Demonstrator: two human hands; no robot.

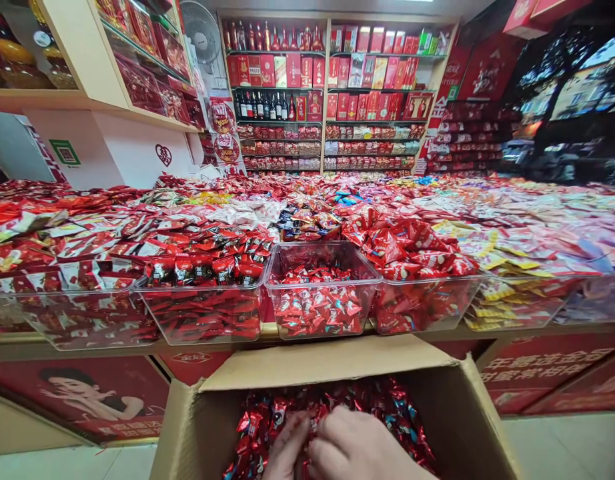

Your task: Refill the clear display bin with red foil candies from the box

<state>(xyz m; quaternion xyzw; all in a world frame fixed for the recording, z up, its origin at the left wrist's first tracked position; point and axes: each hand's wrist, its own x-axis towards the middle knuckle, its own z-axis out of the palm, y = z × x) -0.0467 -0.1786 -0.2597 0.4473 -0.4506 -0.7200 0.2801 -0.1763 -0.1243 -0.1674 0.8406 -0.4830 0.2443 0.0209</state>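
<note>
Both hands are low inside an open cardboard box (332, 363) that is partly filled with red, shiny wrapped candies (252, 427). My right hand (355, 443) is closed, its fingers curled down over the candies. Close beside it, my left hand (286, 447) appears bent inward, with its fingertips near the right hand's fingers. Whatever lies between the fingers is hidden. Just beyond the box, a clear plastic bin (320, 283) holds small red candies, lower than the heaps in the bins on either side.
Other clear bins stand along the counter edge: dark-and-red packets (207, 287) to the left, red packets (417, 267) to the right, yellow packets (517, 293) farther right. Behind them, candy heaps reach back towards shelves (327, 87) of bottles and boxes. Tiled floor (562, 443) shows beside the box.
</note>
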